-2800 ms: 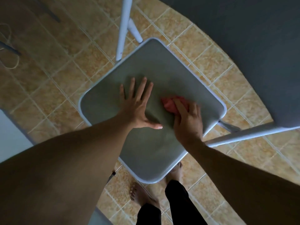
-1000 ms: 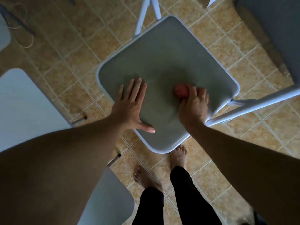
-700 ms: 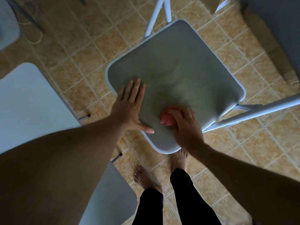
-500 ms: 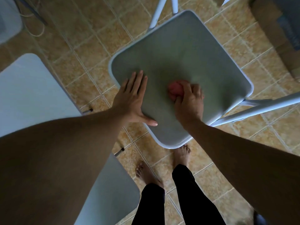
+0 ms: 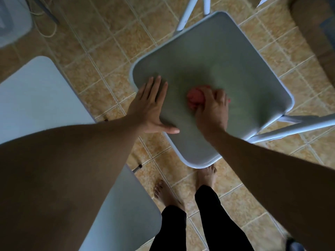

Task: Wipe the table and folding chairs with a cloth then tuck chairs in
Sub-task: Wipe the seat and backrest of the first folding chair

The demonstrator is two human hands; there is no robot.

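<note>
Far left, a second pale seat [image 5: 36,98] on tiled floor [image 5: 112,51]. Left hand [image 5: 150,107] flat, fingers spread wide on the grey chair seat [image 5: 226,66]. Right hand [image 5: 212,109] bunched around the red cloth [image 5: 194,98], mid-seat. Bare feet [image 5: 204,176] below the seat's near edge.

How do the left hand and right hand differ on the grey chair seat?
The left hand lies flat, fingers spread, holding nothing; the right hand is curled over the bunched red cloth. Left sits at the edge of the grey chair seat; right nearer its middle. Both press on the seat.
</note>
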